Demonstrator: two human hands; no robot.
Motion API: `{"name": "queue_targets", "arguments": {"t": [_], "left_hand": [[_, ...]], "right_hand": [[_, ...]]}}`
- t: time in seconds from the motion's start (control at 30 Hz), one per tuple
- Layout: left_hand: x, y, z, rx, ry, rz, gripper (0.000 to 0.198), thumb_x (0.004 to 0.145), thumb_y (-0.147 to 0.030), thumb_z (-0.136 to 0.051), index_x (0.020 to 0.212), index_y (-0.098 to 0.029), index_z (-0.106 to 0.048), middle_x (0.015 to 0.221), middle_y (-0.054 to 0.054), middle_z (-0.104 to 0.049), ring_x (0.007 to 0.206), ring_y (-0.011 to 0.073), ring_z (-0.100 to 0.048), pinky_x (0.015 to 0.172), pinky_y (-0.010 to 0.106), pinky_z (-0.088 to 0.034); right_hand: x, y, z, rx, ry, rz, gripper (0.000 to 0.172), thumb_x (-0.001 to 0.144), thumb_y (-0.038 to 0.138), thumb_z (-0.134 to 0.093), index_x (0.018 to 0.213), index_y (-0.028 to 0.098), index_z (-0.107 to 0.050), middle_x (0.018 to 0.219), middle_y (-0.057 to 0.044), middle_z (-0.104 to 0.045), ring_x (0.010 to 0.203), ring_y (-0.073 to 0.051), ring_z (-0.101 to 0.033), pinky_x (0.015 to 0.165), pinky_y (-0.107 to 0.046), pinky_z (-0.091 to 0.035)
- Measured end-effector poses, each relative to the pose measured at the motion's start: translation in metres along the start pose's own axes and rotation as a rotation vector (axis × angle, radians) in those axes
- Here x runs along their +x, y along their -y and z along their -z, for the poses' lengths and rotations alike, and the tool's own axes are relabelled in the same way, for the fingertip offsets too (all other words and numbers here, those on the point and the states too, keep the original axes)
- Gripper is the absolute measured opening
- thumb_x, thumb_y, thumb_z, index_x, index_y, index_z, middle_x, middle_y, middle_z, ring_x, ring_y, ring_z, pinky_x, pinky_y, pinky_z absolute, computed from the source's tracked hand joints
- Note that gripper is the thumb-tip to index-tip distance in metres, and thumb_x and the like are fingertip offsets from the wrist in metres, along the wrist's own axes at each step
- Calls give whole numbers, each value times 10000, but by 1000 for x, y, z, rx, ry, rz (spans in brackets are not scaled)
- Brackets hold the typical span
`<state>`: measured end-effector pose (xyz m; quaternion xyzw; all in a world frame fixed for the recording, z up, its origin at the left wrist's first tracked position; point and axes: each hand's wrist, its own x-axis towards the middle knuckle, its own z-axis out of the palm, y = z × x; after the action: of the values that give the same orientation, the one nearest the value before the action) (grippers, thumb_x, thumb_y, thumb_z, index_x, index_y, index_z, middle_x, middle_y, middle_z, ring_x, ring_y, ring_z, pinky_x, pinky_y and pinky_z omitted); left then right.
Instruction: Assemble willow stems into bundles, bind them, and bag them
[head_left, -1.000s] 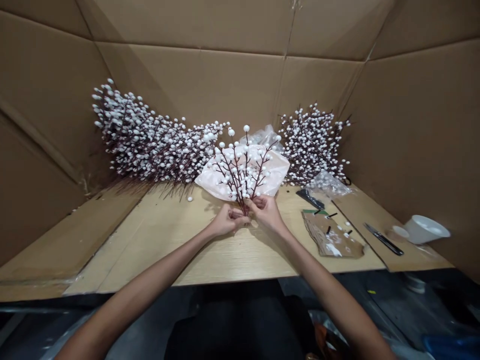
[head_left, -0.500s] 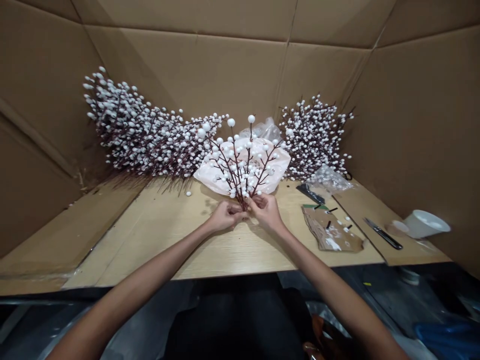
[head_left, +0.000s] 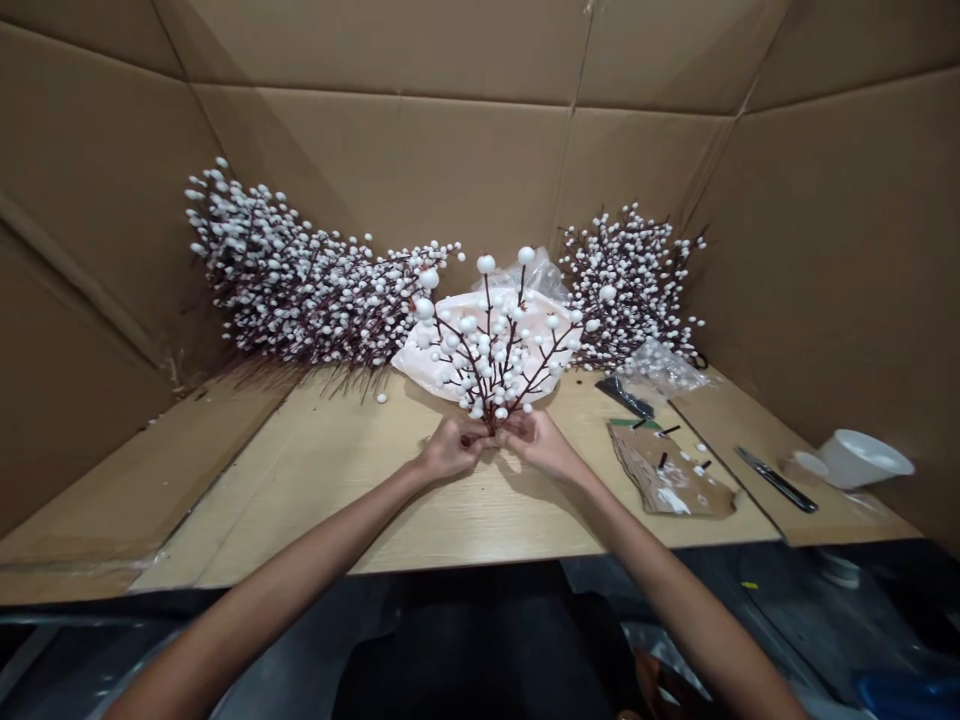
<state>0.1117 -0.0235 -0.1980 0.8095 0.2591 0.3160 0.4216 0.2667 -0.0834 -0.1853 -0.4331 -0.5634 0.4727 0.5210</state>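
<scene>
An artificial berry branch (head_left: 491,375), with dark red twigs fanned out and white berries at their tips, stands upright between my hands. My left hand (head_left: 454,450) is closed around the base of its stems from the left. From the right, the fingers of my right hand (head_left: 536,443) pinch the same stem base, close to the left fingertips. The lowest stem ends are hidden by the fingers. Just behind the branch lies a white plastic bag (head_left: 420,365) with loose white berries in it.
Piles of white-berry branches lie at the back left (head_left: 300,290) and back right (head_left: 630,280). To the right are a stained cardboard piece (head_left: 645,470) with small black sticks, a black-handled cutter (head_left: 780,482), a white cup (head_left: 866,458) and clear plastic wrap (head_left: 664,365). Cardboard walls (head_left: 390,150) enclose the table.
The camera view has shifted slightly, so everything sits a little lower. Both hands keep hold of the stem base, the right fingers now lower on it, and the branch tilts slightly closer.
</scene>
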Motion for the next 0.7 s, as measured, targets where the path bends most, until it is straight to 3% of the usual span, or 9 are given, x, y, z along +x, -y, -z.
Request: {"name": "queue_targets", "arguments": {"t": [0.1, 0.23, 0.37, 0.47, 0.57, 0.7], "left_hand": [[0, -2, 0, -28, 4, 3, 326, 668, -211, -613, 419, -177, -406, 419, -59, -344, 461, 78, -290, 441, 212, -231], [-2, -8, -3, -94, -17, 48, 386, 683, -300, -671, 409, -166, -433, 393, -56, -360, 423, 66, -311, 418, 202, -249], [1, -25, 4, -175, -76, 110, 315, 727, -410, -670, 603, -120, -648, 480, 2, -565, 396, 84, -414, 380, 204, -312], [9, -50, 31, -210, -111, 100, 295, 698, -403, -707, 711, -108, -719, 606, 51, -672, 462, 102, -507, 400, 196, -355], [17, -80, 67, -224, -130, 71, 244, 688, -360, -722, 697, -116, -735, 638, 67, -703, 554, 126, -595, 433, 178, -364], [21, -112, 103, -183, -135, 49, 198, 688, -317, -740, 684, -119, -745, 680, 86, -731, 603, 132, -636, 421, 165, -326]], "right_hand": [[1, -3, 1, 15, 4, -36, 151, 647, 215, -702, 709, 160, -575, 701, -21, -639, 707, -174, -611, 716, -308, -484], [2, 1, 2, 56, 17, -57, 244, 633, 263, -747, 813, 161, -617, 811, -47, -687, 809, -204, -654, 784, -337, -505], [2, 19, 8, 77, 16, -27, 379, 656, 313, -769, 990, 198, -631, 1031, -81, -706, 987, -234, -660, 843, -352, -516], [7, 42, 15, 117, 27, 17, 421, 715, 373, -747, 1091, 219, -636, 1106, -88, -706, 1072, -234, -644, 939, -376, -488], [18, 70, 15, 251, 29, 89, 399, 728, 453, -735, 1039, 209, -685, 1051, -89, -730, 1082, -228, -645, 1029, -391, -434], [40, 115, -5, 240, -29, 182, 382, 675, 477, -773, 926, 193, -724, 959, -79, -740, 989, -213, -670, 969, -373, -483]]}}
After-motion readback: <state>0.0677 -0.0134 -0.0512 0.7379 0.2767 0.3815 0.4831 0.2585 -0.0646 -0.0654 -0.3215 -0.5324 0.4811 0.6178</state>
